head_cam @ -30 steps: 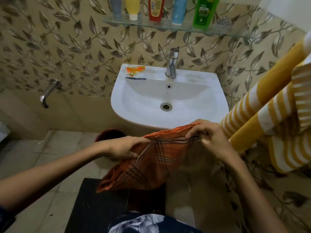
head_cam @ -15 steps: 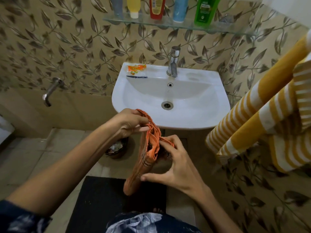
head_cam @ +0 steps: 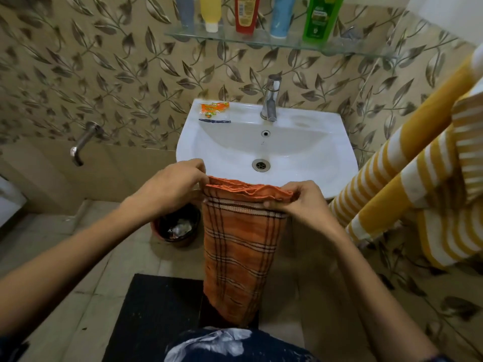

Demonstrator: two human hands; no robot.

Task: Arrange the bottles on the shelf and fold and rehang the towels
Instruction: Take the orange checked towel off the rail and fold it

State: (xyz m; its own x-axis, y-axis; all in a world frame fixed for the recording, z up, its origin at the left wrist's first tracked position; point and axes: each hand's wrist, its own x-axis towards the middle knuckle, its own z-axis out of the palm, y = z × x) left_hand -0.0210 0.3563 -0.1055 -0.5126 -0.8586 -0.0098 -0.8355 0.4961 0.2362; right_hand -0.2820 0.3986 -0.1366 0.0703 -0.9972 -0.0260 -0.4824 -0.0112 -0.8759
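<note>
Now, orange towel (head_cam: 241,246) between fingers (head_cam: 274,204).

"SCRUB" — on orange packet (head_cam: 214,108)

Bottles (head_cam: 245,14) on shelf (head_cam: 274,43) above sink (head_cam: 266,152)

orange towel (head_cam: 241,246) now spread flat, hanging folded, no longer bunched; left hand (head_cam: 175,184) and right hand (head_cam: 304,201) moved apart to its top corners
</note>
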